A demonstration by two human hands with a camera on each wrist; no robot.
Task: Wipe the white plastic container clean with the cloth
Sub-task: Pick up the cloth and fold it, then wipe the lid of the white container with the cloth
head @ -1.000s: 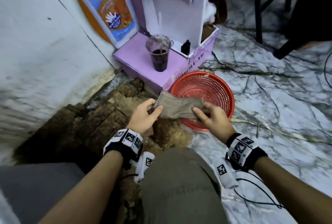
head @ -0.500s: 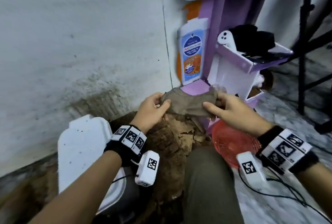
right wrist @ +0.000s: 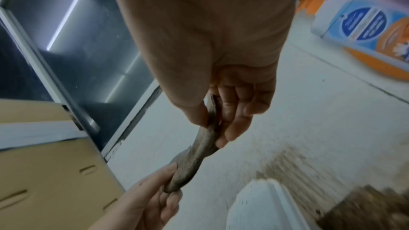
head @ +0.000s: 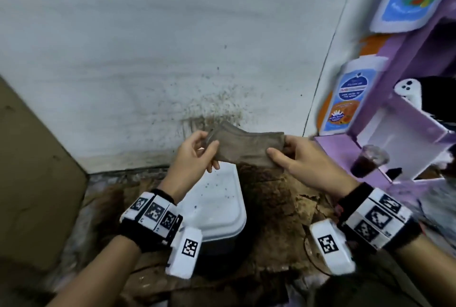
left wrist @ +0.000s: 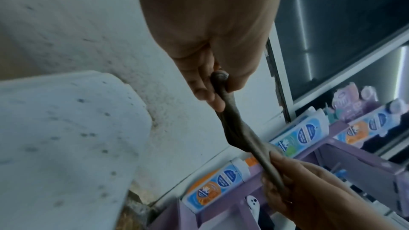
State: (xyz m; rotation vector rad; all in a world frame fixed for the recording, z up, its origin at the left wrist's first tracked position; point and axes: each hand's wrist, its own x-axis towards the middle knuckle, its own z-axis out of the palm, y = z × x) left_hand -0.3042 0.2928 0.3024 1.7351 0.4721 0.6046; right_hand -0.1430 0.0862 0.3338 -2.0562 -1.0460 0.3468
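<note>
The left hand and the right hand hold a brown, dirty cloth stretched flat between them, in the air in front of a speckled white wall. Each hand pinches one end: the left fingers and thumb close on the left edge, and the right fingers and thumb clamp the right edge, as both wrist views show edge-on.

The white plastic container lies on the floor directly below and near of the left hand, its flat white face up and dotted with dark specks. Neither hand nor the cloth touches it. Brown crumbled dirt covers the floor to its right.

Compared with a second ago, the view has swung left and up: the red basket that then lay under the cloth is out of sight, and the container, then unseen, now sits in the middle of the head view. The grip on the cloth has stayed the same. The purple display stand with its dark drink cup has shifted to the far right edge.
</note>
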